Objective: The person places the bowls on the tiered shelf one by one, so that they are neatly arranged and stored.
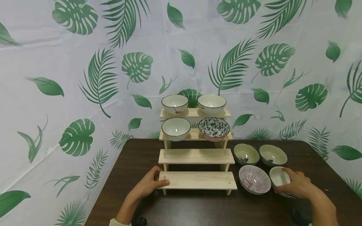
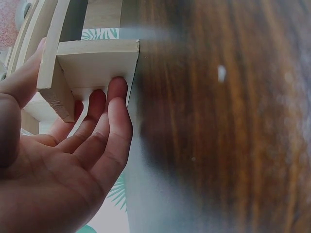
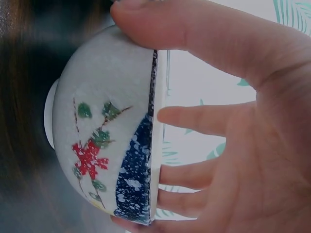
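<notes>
A tiered wooden display stand [image 1: 198, 180] stands on the dark table. At the left end of its lowest step my left hand [image 1: 151, 182] grips the board, thumb on top. In the left wrist view, the fingers [image 2: 119, 116] of this hand curl under the board, against the support. My right hand [image 1: 299, 183] holds a white bowl [image 1: 278, 176] by the rim, to the right of a purple-streaked bowl [image 1: 254, 179]. In the right wrist view this white bowl [image 3: 97, 126] shows a red flower, green leaves and a speckled blue patch; my thumb presses its side.
Two white bowls [image 1: 174, 104] sit on the top step. Below them are a plain white bowl [image 1: 176, 128] and a black-patterned bowl [image 1: 214, 128]. Two green bowls [image 1: 246, 153] stand right of the stand. A leaf-printed cloth [image 1: 181, 75] hangs behind the table [image 1: 209, 210].
</notes>
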The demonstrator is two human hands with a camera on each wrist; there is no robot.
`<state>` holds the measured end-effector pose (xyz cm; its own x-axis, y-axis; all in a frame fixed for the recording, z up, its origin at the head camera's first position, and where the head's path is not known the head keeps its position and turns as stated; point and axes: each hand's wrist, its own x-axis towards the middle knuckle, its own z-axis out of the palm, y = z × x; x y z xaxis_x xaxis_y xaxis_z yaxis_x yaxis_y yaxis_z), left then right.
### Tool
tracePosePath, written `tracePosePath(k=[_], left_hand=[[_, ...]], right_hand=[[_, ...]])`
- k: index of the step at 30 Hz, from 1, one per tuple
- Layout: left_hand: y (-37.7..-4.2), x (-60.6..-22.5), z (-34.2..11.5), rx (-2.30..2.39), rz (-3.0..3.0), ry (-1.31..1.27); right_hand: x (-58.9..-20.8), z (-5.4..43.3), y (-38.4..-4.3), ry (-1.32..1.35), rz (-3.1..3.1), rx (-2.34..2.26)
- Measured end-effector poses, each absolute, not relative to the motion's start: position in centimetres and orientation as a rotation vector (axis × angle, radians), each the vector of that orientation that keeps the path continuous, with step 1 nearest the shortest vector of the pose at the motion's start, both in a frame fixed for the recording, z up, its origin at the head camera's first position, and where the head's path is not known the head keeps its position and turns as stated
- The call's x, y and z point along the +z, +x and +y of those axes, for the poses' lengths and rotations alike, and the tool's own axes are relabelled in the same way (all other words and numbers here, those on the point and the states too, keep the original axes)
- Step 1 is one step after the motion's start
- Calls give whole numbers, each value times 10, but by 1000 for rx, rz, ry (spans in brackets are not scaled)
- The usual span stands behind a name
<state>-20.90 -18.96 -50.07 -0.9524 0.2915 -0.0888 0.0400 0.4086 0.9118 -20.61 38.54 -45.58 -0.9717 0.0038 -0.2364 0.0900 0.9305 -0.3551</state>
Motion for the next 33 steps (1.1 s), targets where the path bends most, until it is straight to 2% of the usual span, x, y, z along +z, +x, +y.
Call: tracePosePath(k=[13, 33], left_hand=[[-213, -506, -190, 1553, 2442, 295], [-212, -504, -190, 1542, 2463, 296]], right_hand=[[-443, 387, -199, 210, 2942, -586], [-392, 340, -168, 20, 3271, -583]])
